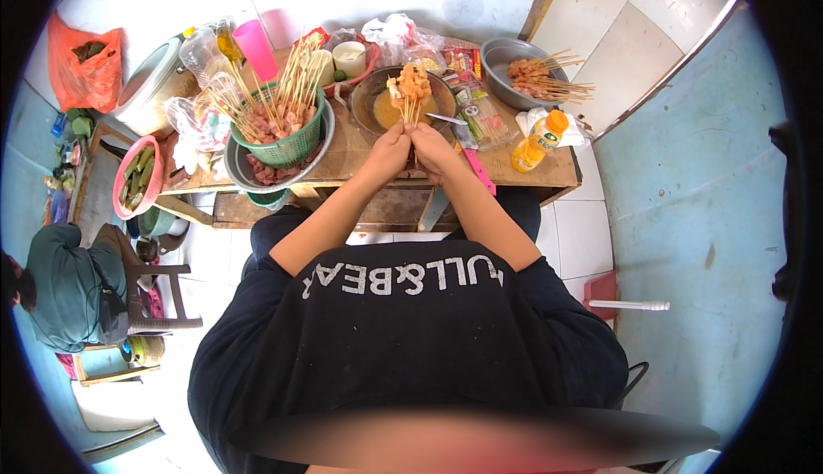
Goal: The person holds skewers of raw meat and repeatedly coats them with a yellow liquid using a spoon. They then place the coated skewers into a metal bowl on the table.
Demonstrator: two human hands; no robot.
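My left hand [391, 150] and my right hand [433, 150] meet around the lower ends of a bunch of meat skewers [411, 88]. Orange-coated meat fills the upper ends, which point away from me above a dark pan [366, 111] of yellowish sauce [386, 111]. Beside my right hand lies a knife with a pink handle [476, 168], its blade reaching toward the pan. To the left, a green plastic basket [283, 146] of raw meat on bamboo skewers sits in a grey metal basin [239, 172] that holds more raw meat. My fingers partly hide the stick ends.
At the far right, a grey basin [494, 56] holds coated skewers [537, 82]. An orange-capped bottle [539, 143] and a packet of bamboo sticks [492, 120] stand or lie nearer. A pink cup [255, 50] is behind the basket. A seated person [71, 294] is at the left.
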